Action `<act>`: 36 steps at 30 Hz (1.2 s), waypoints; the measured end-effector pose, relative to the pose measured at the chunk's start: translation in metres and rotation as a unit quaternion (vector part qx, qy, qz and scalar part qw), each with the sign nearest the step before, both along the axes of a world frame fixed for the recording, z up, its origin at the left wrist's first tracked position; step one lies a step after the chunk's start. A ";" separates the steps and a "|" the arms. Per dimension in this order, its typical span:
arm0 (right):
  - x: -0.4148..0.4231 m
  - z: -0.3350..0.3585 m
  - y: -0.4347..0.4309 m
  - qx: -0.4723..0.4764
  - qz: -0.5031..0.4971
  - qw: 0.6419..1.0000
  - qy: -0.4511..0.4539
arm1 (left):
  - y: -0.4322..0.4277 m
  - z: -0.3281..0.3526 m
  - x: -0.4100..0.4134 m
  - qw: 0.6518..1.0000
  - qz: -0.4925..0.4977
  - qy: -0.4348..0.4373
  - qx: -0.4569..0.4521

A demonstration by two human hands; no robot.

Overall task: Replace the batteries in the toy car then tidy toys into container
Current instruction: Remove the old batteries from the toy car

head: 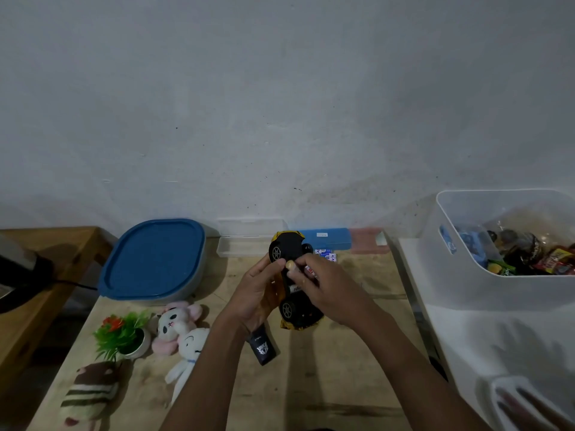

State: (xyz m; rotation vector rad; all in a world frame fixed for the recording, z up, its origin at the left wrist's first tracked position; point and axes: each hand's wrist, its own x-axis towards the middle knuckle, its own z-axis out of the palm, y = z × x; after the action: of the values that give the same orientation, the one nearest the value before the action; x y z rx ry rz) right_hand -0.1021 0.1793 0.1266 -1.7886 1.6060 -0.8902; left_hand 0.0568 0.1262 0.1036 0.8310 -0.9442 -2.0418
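Yellow and black, the toy car [287,248] is held up over the middle of the wooden table [342,384], toward its back edge, turned so its dark underside and wheels face the camera. The left hand [252,293] grips the car from its left side, fingers curled round the body. The right hand [326,293] comes in from the other side, fingers bent over the underside and pinching a red and white battery [311,270] against it, just above a pale-labelled battery [295,288] that lies in the car. A small black piece [263,346] lies on the table under the left wrist. A blue-lidded container [152,259] sits at the back left corner. Two plush toys [177,325], a striped plush [90,393] and a small potted plant [124,334] lie along the front left. A white bin [448,275] stands beyond the right edge.
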 end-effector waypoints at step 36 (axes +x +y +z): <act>0.018 0.006 0.012 0.145 -0.121 0.976 -0.105 | 0.002 0.001 0.015 0.995 0.100 -0.017 -0.020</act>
State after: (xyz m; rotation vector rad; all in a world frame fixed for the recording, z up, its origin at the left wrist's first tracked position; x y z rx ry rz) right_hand -0.0843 0.1912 0.1330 -1.2766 1.7369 -0.8676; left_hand 0.0718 0.1282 0.1045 0.9033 -0.8804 -1.8358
